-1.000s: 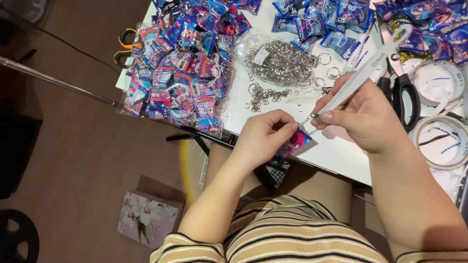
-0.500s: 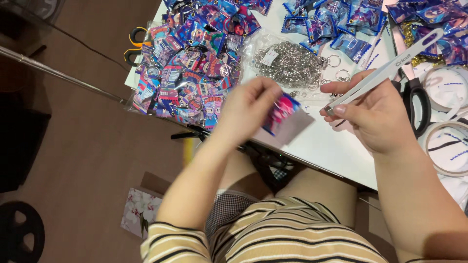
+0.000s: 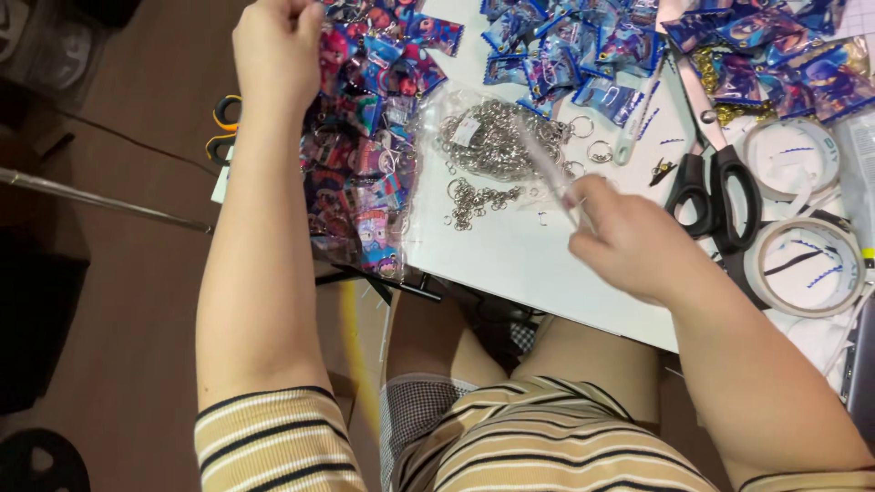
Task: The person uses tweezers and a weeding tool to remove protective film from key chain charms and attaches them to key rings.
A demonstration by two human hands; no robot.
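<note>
Left hand [image 3: 273,50] reaches far up to the top edge of the pile of small colourful packets [image 3: 365,137], fingers curled together over the packets there; whether one is pinched between them I cannot tell, the fingertips being hidden.

Right hand [image 3: 633,239] hovers over the white table [image 3: 510,264], thumb and fingers pinched on a slim pale tool [image 3: 547,169], motion-blurred, its tip pointing toward the metal rings.

Just ahead of that tool: a clear bag of silver key rings [image 3: 497,137], with loose rings [image 3: 474,200] spilled beside it on the table.

Further right: black-handled scissors [image 3: 715,173] lying flat, then two rolls of tape [image 3: 802,264], one above the other. More blue packets [image 3: 583,55] are heaped along the top.

Judgement on doing this step well: keep the tool parked low and steady so it does not scatter the loose rings; take or set down one packet at a time from the pile's near edge instead of reaching deep, and keep finished and unfinished packets in separate heaps to avoid mixing.
</note>
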